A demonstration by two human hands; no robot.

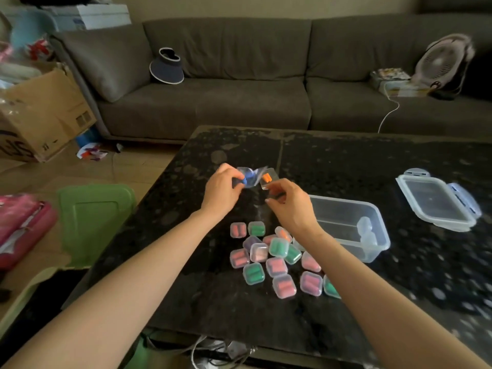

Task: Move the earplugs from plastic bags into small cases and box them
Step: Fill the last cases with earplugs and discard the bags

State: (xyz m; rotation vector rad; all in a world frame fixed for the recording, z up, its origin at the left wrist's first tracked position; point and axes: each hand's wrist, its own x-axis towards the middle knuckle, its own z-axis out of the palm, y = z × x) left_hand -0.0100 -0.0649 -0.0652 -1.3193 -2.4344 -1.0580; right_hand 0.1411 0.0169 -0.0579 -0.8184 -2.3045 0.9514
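Above table point(346, 155), left hand point(221, 190) gripping blue-earplug bag point(249, 176), right hand point(290, 206) pinching orange-earplug bag point(269, 179)

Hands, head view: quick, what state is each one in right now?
Left hand: closed, pinching a clear bag of blue earplugs.
Right hand: closed, pinching a clear packet of orange earplugs.

The surface point(346, 161) is black with grey speckles. At lower centre, the clear small cases point(254, 274) show pink, green and purple earplugs point(283, 286). At centre, a clear bag point(253, 173) holds a blue piece point(249, 177), next to an orange pair point(266, 178). The sofa point(226, 102) is grey-brown.
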